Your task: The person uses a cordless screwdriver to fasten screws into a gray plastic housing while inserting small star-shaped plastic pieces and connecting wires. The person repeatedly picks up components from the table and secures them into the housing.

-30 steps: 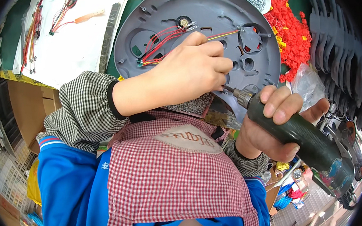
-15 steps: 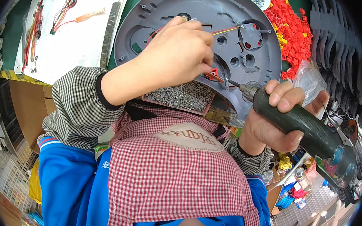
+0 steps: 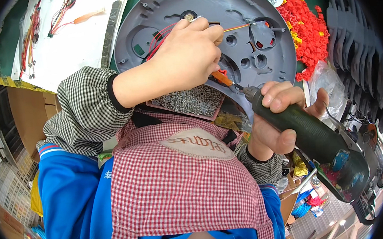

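Left hand (image 3: 186, 59) hides the screwdriver tip (image 3: 236, 87) (and screw).

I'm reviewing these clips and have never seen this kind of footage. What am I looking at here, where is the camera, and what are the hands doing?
The camera sits on the person's head and looks down, so you see their checked red apron and both forearms. Its fisheye lens bends straight edges. No robot is involved, only two bare hands. The left hand rests on a round grey plastic plate with red and orange wires, pinching at them. The right hand grips a dark green electric screwdriver, tip pointing at the plate's near edge. A shallow tray of small silver screws lies below the plate, and a heap of small red plastic parts lies to its right.
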A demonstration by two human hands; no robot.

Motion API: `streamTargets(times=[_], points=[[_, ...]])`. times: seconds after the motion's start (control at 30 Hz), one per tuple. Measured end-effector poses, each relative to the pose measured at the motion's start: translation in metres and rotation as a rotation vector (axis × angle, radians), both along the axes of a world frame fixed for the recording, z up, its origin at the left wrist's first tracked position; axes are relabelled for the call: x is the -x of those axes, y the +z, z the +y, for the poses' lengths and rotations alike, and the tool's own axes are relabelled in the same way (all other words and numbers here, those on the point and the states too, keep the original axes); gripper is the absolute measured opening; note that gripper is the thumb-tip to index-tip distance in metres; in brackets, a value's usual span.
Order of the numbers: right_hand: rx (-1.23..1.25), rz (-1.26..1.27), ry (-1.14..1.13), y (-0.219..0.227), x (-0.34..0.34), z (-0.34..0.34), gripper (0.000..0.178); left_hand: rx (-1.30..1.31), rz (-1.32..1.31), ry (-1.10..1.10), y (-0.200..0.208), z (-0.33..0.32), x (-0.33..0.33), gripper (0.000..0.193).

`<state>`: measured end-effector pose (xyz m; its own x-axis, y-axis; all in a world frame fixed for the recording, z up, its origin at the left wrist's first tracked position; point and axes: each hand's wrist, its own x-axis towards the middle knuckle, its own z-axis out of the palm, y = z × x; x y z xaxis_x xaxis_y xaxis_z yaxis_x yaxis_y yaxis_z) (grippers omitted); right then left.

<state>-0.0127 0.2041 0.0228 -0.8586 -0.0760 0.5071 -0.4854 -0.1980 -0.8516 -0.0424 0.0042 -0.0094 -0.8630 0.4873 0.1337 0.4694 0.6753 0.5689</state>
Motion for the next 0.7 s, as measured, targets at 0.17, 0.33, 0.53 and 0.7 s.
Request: streamTargets(times=[0.17, 0.33, 0.53, 0.7], points=[[0.011, -0.005, -0.009, 0.0016, -0.0022, -0.0012, 0.086, 0.043, -0.005, 0.026, 0.0017, 0.0021, -0.0003, 0.011], [0.045, 0.0, -0.004, -0.0024, -0.001, -0.0024, 0.092, 0.02, 0.0, 0.036, -0.0005, 0.0023, -0.0001, 0.012], [0.01, -0.037, -0.004, -0.0041, -0.0012, -0.0025, 0.087, 0.012, -0.012, 0.032, 0.0001, 0.0016, 0.0004, 0.013], [0.008, -0.05, 0.009, -0.0047, 0.0001, -0.0004, 0.091, -0.004, -0.023, 0.029, -0.0008, 0.0011, 0.0005, 0.013]])
